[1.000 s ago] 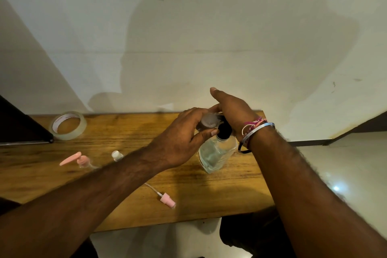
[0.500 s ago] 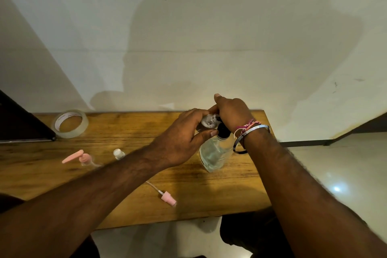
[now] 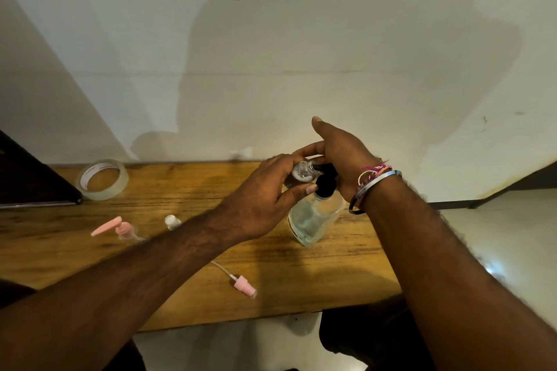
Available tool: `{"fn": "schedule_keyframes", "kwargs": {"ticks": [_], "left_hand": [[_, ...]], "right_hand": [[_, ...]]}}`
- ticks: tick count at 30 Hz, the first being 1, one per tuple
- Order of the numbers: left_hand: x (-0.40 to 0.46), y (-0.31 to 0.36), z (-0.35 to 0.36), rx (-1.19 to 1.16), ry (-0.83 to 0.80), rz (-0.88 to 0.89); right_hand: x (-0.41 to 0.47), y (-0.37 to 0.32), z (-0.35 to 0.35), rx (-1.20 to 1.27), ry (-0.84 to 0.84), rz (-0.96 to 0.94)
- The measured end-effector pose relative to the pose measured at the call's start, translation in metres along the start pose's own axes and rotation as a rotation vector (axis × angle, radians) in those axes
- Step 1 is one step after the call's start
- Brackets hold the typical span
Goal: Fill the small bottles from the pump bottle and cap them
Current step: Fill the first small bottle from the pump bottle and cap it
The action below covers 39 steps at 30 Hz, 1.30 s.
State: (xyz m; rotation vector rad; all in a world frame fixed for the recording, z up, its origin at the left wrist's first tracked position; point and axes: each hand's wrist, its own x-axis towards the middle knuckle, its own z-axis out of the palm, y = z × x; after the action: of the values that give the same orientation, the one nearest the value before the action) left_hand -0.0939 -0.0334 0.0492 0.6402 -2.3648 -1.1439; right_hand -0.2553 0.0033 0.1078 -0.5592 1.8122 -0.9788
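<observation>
Pump bottle (image 3: 313, 215) of clear glass stands on the wooden surface (image 3: 193, 190), black pump head under the right hand (image 3: 340, 156), whose fingers are spread loose. Left hand (image 3: 265, 199) fingers grasp a small clear bottle (image 3: 303, 173) tilted at the spout. A pink sprayer cap (image 3: 244, 285) lies nearby.

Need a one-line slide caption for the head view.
Left hand holds a small clear bottle at the black pump of the glass bottle; right hand sits on the pump.
</observation>
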Motion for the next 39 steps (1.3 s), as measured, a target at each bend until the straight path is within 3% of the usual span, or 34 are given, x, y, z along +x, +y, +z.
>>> {"fn": "schedule_keyframes", "kwargs": {"ticks": [6, 11, 17, 21, 25, 34, 39], "left_hand": [[0.0, -0.007, 0.002, 0.019, -0.006, -0.025], [-0.002, -0.014, 0.003, 0.061, -0.02, -0.048], [-0.002, -0.013, 0.004, 0.069, -0.038, -0.071], [-0.002, -0.01, 0.005, 0.056, -0.031, -0.069], [-0.001, -0.007, 0.001, 0.018, -0.009, -0.05], [-0.001, -0.008, 0.002, 0.0, -0.007, -0.025], [0.001, -0.007, 0.003, 0.026, -0.009, -0.022]], "right_hand": [[-0.002, 0.004, 0.006, -0.112, 0.127, -0.08], [0.004, 0.006, 0.008, -0.637, 0.156, -0.188], [0.005, 0.013, 0.01, -0.755, 0.177, -0.244], [0.001, 0.01, 0.008, -0.569, 0.162, -0.25], [0.0, 0.007, 0.007, -0.031, 0.165, -0.064], [0.004, 0.004, -0.002, 0.028, 0.027, -0.003], [0.0, 0.002, 0.001, -0.008, 0.094, -0.029]]}}
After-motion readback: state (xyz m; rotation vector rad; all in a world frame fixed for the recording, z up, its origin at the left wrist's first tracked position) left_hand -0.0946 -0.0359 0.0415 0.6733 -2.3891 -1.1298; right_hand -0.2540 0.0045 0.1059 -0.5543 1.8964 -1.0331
